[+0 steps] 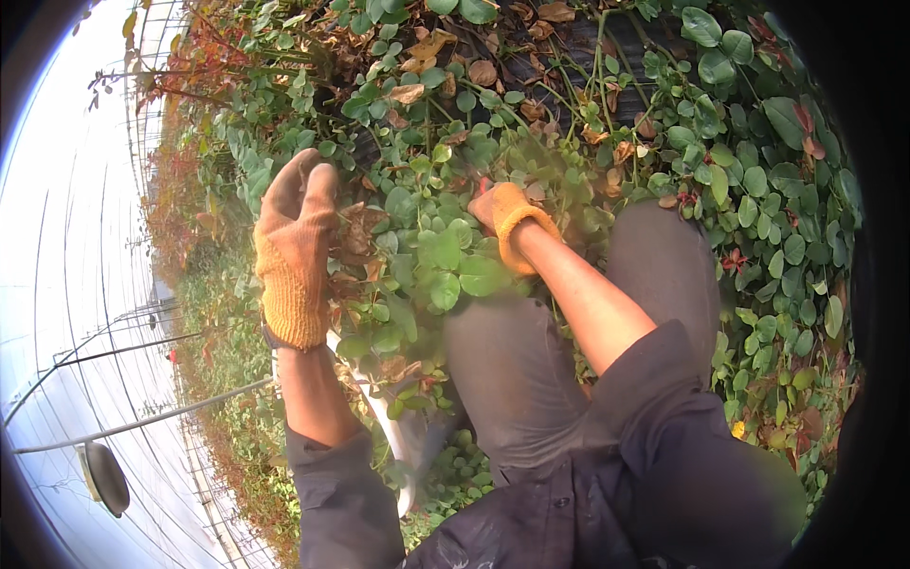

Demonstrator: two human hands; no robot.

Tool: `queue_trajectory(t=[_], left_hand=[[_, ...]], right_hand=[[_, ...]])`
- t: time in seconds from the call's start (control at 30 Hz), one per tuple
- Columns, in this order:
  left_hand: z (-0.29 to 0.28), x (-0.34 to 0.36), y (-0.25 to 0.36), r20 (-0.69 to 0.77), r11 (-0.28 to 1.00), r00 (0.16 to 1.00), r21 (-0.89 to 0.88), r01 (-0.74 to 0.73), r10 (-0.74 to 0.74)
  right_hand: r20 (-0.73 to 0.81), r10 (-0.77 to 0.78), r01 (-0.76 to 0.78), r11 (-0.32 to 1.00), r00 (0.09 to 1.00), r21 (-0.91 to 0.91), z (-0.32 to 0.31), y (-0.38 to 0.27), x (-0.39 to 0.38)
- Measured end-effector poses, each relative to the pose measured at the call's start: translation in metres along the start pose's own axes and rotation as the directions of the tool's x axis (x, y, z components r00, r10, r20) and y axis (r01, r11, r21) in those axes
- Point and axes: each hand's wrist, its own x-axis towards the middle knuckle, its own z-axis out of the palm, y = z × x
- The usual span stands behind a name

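Observation:
My left hand [296,242], in a yellow-orange knit glove with a brownish coated palm, is raised over the leaves at the left. Its fingers point away from me, slightly bent and apart, and nothing shows between them. My right hand [495,207], in a similar glove with a rolled cuff, reaches low into the green foliage [445,256] in front of my knees. It is closed round a tool with a red handle [486,184]; leaves hide most of it. Dry brown leaves [358,230] hang between the two hands.
Rose-like leafy stems [758,190] spread along the right and far side. Dark sheeting [645,57] shows beneath the far stems. A white curved bar [384,412] stands beside my left leg. At the left are greenhouse pipes [142,417] and a dark oval fixture [107,479].

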Motion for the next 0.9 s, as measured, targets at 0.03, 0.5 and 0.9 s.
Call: queue_trajectory(t=[0.03,0.5,0.9], left_hand=[[0.025,0.015,-0.019,0.066,0.997,0.997,0.065,-0.043,0.039],[0.108,0.049,-0.119,0.103,0.944,0.988,0.322,0.079,-0.118],[0.006,-0.009,-0.029,-0.189,0.975,0.979,-0.189,-0.113,0.077]], right_hand=[[0.247,-0.109,0.131,0.989,0.963,-0.074,-0.007,0.003,-0.007],[0.456,0.126,-0.47,0.33,0.881,0.818,-0.03,0.029,-0.036],[0.246,0.443,-0.464,0.493,0.862,0.736,-0.003,-0.002,-0.025]])
